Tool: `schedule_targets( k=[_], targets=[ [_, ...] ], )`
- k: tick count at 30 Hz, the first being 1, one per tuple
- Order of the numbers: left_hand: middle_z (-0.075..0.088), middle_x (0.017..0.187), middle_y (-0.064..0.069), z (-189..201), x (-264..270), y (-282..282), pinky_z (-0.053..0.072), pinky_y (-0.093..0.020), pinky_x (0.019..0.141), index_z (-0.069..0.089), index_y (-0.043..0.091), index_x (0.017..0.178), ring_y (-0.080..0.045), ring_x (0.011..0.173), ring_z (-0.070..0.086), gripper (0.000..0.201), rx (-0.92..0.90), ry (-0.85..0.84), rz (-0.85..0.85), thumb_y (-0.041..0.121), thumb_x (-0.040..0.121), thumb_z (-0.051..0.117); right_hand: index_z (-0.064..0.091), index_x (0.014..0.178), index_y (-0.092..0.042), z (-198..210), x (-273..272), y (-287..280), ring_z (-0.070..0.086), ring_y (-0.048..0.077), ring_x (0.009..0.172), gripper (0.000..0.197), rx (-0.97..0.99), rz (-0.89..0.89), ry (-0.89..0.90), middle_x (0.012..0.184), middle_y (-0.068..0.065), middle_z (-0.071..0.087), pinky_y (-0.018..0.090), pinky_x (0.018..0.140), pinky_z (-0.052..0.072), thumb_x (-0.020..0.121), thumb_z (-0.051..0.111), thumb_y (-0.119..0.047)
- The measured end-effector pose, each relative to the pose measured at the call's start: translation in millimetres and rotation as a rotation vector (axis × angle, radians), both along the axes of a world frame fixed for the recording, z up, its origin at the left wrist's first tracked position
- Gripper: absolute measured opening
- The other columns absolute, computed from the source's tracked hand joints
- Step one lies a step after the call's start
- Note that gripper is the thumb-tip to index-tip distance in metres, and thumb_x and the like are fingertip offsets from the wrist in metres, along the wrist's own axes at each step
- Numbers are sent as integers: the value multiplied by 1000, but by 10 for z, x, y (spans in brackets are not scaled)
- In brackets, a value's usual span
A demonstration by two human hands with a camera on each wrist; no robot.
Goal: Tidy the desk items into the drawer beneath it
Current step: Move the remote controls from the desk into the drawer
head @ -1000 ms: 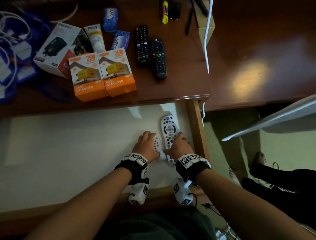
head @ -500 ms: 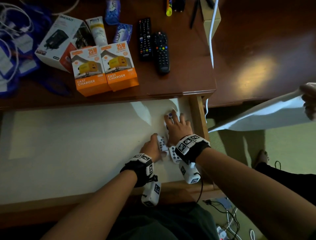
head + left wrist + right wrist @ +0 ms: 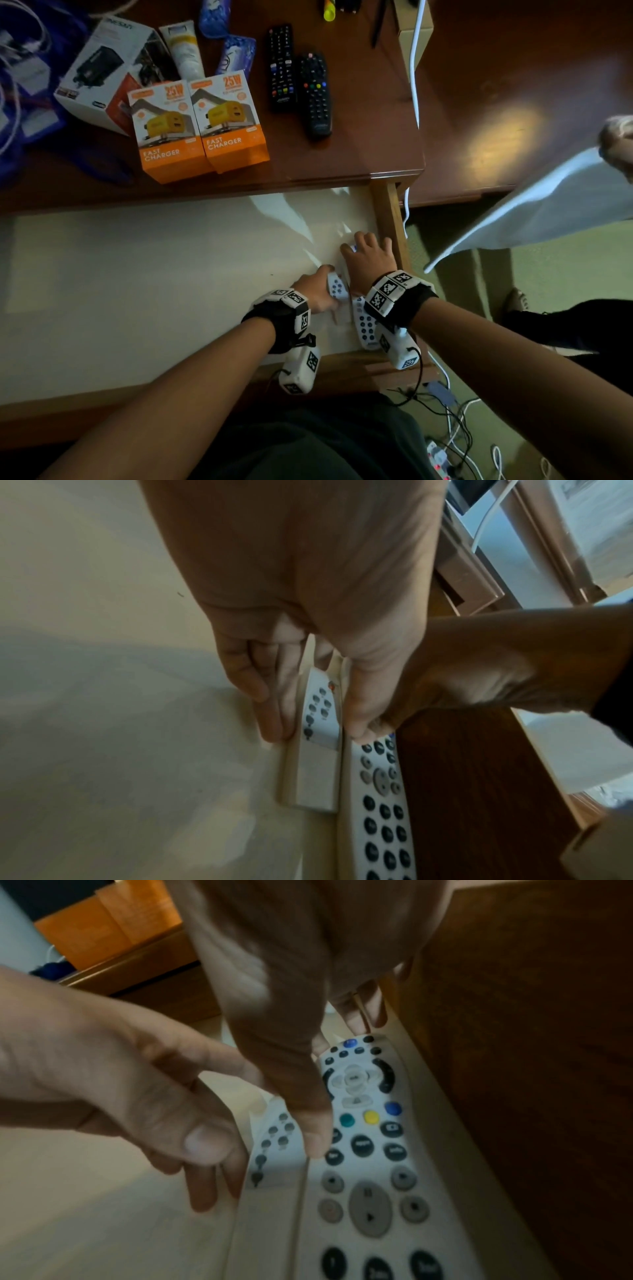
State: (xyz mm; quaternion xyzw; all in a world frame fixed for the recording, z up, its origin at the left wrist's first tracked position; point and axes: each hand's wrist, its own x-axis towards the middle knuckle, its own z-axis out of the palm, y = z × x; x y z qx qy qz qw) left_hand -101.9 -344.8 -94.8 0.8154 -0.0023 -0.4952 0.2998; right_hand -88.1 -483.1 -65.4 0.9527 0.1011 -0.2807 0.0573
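Both hands palm-down on white remotes in drawer.

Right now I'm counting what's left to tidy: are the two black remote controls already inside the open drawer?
No, both black remote controls lie on the dark wooden desk top, above the drawer.

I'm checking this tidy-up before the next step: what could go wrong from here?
The large white remote lies tight against the drawer's wooden side, so fingers may get pinched there. The left hand holds the small white remote edge to edge with it; pressing could trigger buttons.
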Motion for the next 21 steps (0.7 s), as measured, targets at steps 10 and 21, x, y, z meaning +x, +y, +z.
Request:
schedule_targets(
  k=[10,21],
  targets=[
    [68,107,-12,-92,-150,-233,56,-42,86,35,19,143,-27,90,70,76,-97,237,27,25,78,75,43,133,-12,-38,-31,-125,33,31,128,61,-41,112,-31,138,13,36,46,106,25,84,61,-43],
    [52,137,-7,-76,-134,-219,53,-37,91,24,31,150,-25,102,64,81,-169,301,-135,19,84,70,42,134,-18,26,-85,-163,49,32,116,55,-54,109,-46,136,15,39,41,99,30,83,60,-31]
  ],
)
